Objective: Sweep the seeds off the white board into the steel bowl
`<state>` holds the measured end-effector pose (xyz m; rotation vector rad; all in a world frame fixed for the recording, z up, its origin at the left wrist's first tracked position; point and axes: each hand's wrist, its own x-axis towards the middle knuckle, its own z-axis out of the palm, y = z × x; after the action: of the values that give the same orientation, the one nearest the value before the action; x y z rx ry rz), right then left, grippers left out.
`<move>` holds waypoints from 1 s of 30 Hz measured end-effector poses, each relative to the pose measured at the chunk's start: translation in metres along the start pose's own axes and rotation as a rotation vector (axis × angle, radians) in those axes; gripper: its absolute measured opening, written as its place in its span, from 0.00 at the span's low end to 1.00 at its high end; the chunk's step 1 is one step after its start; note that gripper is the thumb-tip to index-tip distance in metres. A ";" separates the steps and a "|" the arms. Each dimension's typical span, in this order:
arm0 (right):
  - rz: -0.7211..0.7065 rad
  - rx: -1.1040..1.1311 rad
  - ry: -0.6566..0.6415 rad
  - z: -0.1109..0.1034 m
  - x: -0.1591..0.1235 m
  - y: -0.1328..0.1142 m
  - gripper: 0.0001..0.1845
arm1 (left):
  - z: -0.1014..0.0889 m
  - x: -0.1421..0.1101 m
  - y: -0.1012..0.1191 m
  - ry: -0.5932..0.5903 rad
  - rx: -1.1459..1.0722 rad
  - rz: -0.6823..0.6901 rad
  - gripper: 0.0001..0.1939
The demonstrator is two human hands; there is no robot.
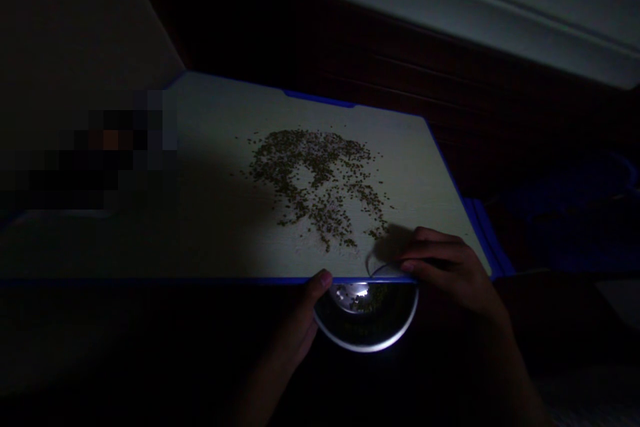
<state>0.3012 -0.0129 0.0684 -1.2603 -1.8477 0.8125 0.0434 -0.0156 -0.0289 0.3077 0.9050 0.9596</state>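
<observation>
Many small dark greenish grains [310, 153], like beans or seeds, lie scattered on the pale, blue-edged tabletop [210, 147]. Below its front edge is a round metal bowl [367, 349] with a shiny inside and some of the grains in it. My left hand [303, 320] grips the bowl's left side, its thumb up against the table edge. Over the front edge, right of the grains, my right hand [450, 263] is closed, fingers pinched together. From its fingertips a thin, curved, see-through piece [371, 265] reaches toward the grains; its kind is unclear in the dim light.
A pixelated patch [100, 153] covers the left end of the table. Dark blue objects [560, 213] stand beyond its right side. A pale ridged panel [475, 7] is at the upper right, above dark reddish slats. The room is very dark.
</observation>
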 end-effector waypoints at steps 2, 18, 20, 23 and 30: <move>-0.003 0.002 -0.006 0.000 0.000 0.001 0.07 | 0.000 0.000 0.001 -0.015 0.002 -0.004 0.22; 0.282 0.352 0.521 0.013 -0.002 0.010 0.11 | 0.008 -0.006 0.004 0.043 -0.032 0.034 0.35; 0.258 0.284 0.548 0.013 -0.001 0.010 0.11 | 0.008 -0.006 0.004 0.041 -0.036 0.038 0.34; 0.232 0.111 0.543 0.012 -0.002 0.011 0.10 | 0.007 -0.006 0.004 0.047 -0.041 0.035 0.32; 0.144 -0.103 0.366 0.011 -0.001 0.008 0.06 | 0.007 -0.006 0.004 0.050 -0.044 0.030 0.34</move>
<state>0.2961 -0.0129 0.0560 -1.5094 -1.5336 0.5225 0.0450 -0.0175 -0.0195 0.2613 0.9262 1.0168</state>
